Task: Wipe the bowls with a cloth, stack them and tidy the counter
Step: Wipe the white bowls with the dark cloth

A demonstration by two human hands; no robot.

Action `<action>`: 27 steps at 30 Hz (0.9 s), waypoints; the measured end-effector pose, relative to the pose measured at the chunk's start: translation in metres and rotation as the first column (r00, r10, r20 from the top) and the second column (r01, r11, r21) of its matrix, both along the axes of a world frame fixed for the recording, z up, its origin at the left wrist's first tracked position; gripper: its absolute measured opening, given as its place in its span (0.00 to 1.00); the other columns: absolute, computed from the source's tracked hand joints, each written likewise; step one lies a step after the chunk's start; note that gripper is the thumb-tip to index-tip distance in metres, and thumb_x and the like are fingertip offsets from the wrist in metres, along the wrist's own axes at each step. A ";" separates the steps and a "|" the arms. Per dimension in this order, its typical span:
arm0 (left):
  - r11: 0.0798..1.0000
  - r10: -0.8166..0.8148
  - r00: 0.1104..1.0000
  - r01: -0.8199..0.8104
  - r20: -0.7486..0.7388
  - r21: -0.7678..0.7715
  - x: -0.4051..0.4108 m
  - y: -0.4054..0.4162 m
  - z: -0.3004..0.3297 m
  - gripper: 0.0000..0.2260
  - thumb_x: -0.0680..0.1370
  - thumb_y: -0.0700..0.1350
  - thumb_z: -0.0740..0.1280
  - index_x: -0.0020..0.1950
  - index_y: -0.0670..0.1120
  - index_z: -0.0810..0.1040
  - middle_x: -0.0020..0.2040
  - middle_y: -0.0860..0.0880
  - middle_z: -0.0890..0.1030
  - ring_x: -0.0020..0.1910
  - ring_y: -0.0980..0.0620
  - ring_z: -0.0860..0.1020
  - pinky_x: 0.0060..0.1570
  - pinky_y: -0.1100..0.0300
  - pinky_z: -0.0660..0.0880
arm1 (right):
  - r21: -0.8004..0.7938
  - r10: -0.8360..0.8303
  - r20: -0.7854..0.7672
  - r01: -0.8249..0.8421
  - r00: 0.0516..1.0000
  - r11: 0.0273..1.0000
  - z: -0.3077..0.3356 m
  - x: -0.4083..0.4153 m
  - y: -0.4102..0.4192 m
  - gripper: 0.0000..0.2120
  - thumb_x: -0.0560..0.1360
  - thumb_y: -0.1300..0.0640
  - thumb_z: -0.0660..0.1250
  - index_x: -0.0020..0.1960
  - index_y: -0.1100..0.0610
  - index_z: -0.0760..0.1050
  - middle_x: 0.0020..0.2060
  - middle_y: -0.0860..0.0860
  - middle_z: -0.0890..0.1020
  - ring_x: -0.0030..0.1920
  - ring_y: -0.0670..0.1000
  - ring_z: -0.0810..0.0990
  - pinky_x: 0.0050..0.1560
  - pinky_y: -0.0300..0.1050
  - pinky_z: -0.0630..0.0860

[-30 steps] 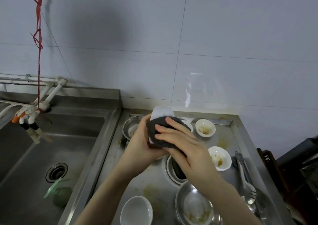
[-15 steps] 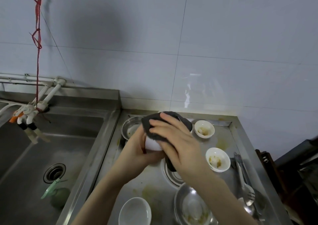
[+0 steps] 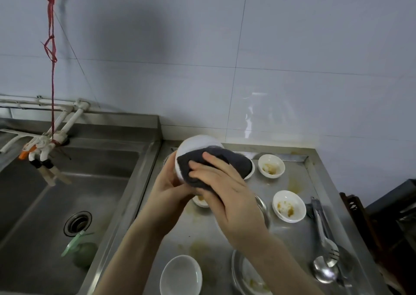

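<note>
My left hand holds a white bowl tilted up above the steel counter. My right hand presses a dark grey cloth against the bowl's inside. Two small white bowls with yellow food residue sit on the counter at the back right and the middle right. Another soiled small bowl peeks out under my hands. A clean-looking white bowl stands at the near edge. A soiled metal dish lies beside it.
A deep steel sink with a drain and a green scrubber lies to the left, with white taps above it. Metal tongs and a ladle lie along the counter's right side. Yellow smears stain the counter.
The bowl has tipped further upright and risen slightly, showing more of its white rim. My right hand has slid the cloth round inside it.
</note>
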State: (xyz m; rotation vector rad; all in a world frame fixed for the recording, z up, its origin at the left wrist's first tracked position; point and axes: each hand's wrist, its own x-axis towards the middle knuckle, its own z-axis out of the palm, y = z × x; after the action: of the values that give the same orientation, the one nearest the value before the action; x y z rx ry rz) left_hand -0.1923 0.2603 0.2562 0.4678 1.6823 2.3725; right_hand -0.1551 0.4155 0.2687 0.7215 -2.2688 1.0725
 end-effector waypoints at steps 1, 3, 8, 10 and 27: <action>1.000 0.013 1.000 -0.014 0.016 0.023 -0.001 -0.002 0.001 0.33 0.71 0.36 0.73 0.75 0.41 0.66 0.65 0.35 0.77 0.64 0.36 0.77 0.58 0.49 0.79 | -0.014 0.006 -0.012 -0.006 1.000 1.000 -0.004 0.001 -0.001 0.15 0.81 0.59 0.60 0.65 0.60 0.77 0.66 0.50 0.77 0.73 0.49 0.67 0.70 0.57 0.68; 0.999 0.025 1.000 -0.025 0.008 0.035 -0.004 -0.003 0.001 0.34 0.71 0.35 0.73 0.75 0.42 0.66 0.65 0.37 0.78 0.64 0.36 0.78 0.57 0.48 0.80 | -0.091 -0.020 -0.039 0.017 0.999 0.996 -0.012 0.005 -0.001 0.15 0.80 0.61 0.61 0.65 0.62 0.76 0.66 0.52 0.77 0.73 0.51 0.69 0.69 0.59 0.69; 0.999 -0.038 0.999 0.037 0.032 0.021 0.001 0.003 -0.003 0.34 0.72 0.36 0.72 0.76 0.46 0.66 0.67 0.38 0.76 0.64 0.36 0.77 0.57 0.46 0.80 | -0.317 -0.194 0.114 0.221 0.974 0.922 -0.011 -0.007 0.006 0.14 0.80 0.57 0.60 0.63 0.58 0.77 0.65 0.46 0.77 0.70 0.46 0.71 0.68 0.48 0.70; 0.998 -0.005 0.997 0.000 0.078 0.062 0.003 0.004 -0.005 0.35 0.70 0.37 0.73 0.76 0.47 0.66 0.67 0.39 0.77 0.64 0.37 0.78 0.55 0.49 0.80 | -0.309 -0.206 0.177 0.253 0.962 0.917 -0.010 -0.013 0.011 0.15 0.80 0.54 0.59 0.62 0.57 0.77 0.64 0.45 0.78 0.69 0.46 0.73 0.67 0.47 0.71; 0.989 0.054 0.988 -0.072 0.143 0.126 -0.001 0.007 -0.009 0.33 0.70 0.36 0.72 0.74 0.48 0.68 0.66 0.43 0.79 0.64 0.40 0.79 0.55 0.50 0.81 | -0.279 -0.241 0.083 0.254 0.967 0.926 -0.035 0.005 0.003 0.15 0.80 0.58 0.60 0.64 0.60 0.76 0.65 0.52 0.78 0.69 0.47 0.73 0.67 0.39 0.70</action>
State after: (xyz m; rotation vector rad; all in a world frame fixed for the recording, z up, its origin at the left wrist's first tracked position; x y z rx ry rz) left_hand -0.1936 0.2672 0.2474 0.2647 1.5096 2.5076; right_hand -0.1499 0.4181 0.2333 0.2843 -2.1089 1.2678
